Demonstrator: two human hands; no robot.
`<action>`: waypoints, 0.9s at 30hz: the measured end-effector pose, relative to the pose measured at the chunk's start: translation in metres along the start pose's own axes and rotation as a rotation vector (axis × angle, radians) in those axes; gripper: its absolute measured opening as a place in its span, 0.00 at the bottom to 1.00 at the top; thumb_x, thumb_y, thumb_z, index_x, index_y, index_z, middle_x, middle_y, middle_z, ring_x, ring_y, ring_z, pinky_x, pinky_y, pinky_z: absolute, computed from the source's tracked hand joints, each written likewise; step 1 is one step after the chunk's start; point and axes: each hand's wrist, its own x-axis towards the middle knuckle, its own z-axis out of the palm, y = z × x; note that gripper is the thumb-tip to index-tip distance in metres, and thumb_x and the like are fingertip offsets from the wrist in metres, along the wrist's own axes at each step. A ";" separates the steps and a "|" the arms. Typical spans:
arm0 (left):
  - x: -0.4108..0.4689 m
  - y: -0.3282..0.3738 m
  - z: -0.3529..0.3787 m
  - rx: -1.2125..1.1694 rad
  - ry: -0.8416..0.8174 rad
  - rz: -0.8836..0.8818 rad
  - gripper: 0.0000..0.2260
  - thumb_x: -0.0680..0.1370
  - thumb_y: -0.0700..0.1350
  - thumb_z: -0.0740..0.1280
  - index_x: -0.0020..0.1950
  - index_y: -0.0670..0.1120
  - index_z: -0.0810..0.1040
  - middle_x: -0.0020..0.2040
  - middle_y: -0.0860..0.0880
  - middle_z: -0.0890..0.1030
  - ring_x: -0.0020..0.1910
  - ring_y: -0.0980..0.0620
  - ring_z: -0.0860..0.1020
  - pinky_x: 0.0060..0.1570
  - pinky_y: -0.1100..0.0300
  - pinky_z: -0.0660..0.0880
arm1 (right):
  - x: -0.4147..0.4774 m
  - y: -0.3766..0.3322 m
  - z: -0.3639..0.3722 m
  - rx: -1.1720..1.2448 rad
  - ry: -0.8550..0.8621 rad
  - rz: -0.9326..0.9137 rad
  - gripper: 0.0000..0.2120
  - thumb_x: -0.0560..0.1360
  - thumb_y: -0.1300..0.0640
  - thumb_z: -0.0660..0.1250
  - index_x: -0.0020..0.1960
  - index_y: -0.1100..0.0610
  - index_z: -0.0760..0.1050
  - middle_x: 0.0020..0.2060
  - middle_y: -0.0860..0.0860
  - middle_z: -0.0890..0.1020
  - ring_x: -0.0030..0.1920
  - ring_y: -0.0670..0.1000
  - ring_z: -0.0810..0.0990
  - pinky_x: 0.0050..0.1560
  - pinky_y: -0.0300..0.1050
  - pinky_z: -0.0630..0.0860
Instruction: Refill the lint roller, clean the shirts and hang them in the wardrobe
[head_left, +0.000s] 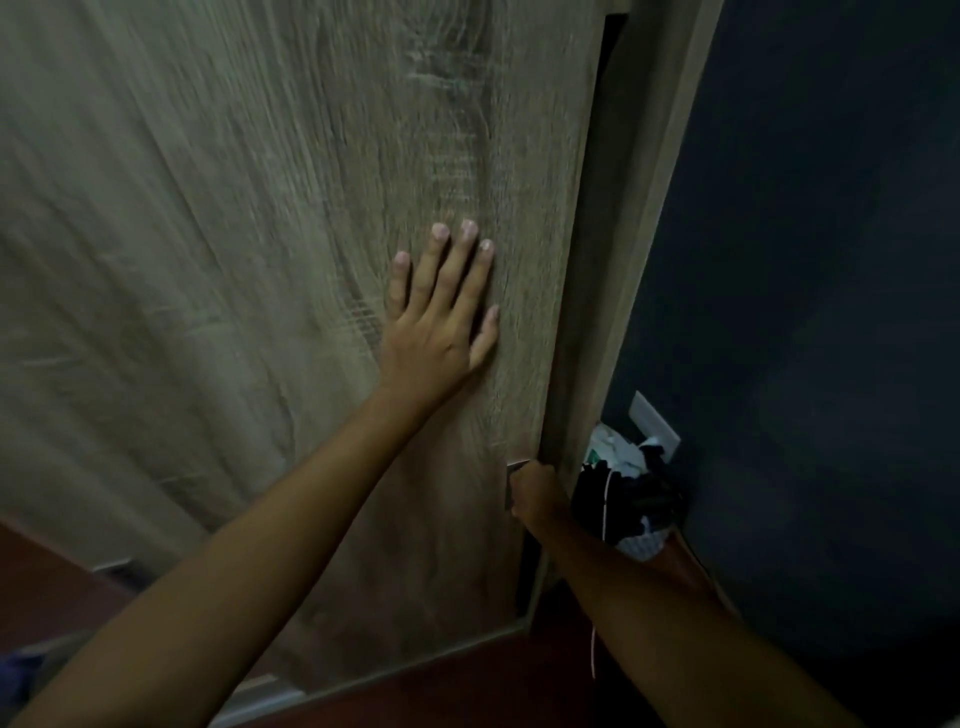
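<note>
A light wood-grain wardrobe door (270, 249) fills most of the head view. My left hand (441, 312) lies flat against it with straight, spread fingers, close to the door's right edge. Lower down, my right hand (532, 491) grips the small metal handle (511, 480) at that same edge. A narrow dark gap (587, 291) runs between the door's edge and the wardrobe frame (660, 171). No shirt or lint roller is in sight.
A dark blue wall (831, 312) stands to the right with a white socket plate (654, 423). Below the plate, a basket (641, 545) heaped with dark and white clothes sits on the reddish floor (467, 696) beside the wardrobe. A thin white cord (605, 499) hangs over the heap.
</note>
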 end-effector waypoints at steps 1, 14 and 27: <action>0.003 0.009 0.004 0.001 -0.001 0.005 0.27 0.82 0.55 0.63 0.78 0.44 0.68 0.77 0.42 0.69 0.77 0.42 0.62 0.78 0.46 0.48 | -0.001 0.006 -0.008 0.016 -0.008 -0.001 0.13 0.80 0.59 0.59 0.59 0.63 0.78 0.56 0.60 0.81 0.57 0.61 0.80 0.57 0.50 0.77; 0.021 0.047 0.022 0.034 0.037 0.021 0.27 0.82 0.55 0.64 0.77 0.43 0.69 0.76 0.42 0.69 0.77 0.42 0.61 0.78 0.44 0.50 | 0.000 0.036 -0.060 -0.044 -0.085 -0.082 0.17 0.83 0.64 0.53 0.67 0.70 0.71 0.65 0.64 0.76 0.51 0.55 0.78 0.43 0.30 0.68; 0.044 0.108 -0.007 -0.403 -0.101 0.120 0.25 0.82 0.51 0.63 0.76 0.39 0.70 0.77 0.40 0.67 0.78 0.42 0.63 0.76 0.40 0.59 | -0.013 0.082 -0.152 -0.106 0.025 -0.051 0.17 0.81 0.56 0.56 0.62 0.64 0.77 0.58 0.62 0.80 0.60 0.61 0.78 0.59 0.50 0.73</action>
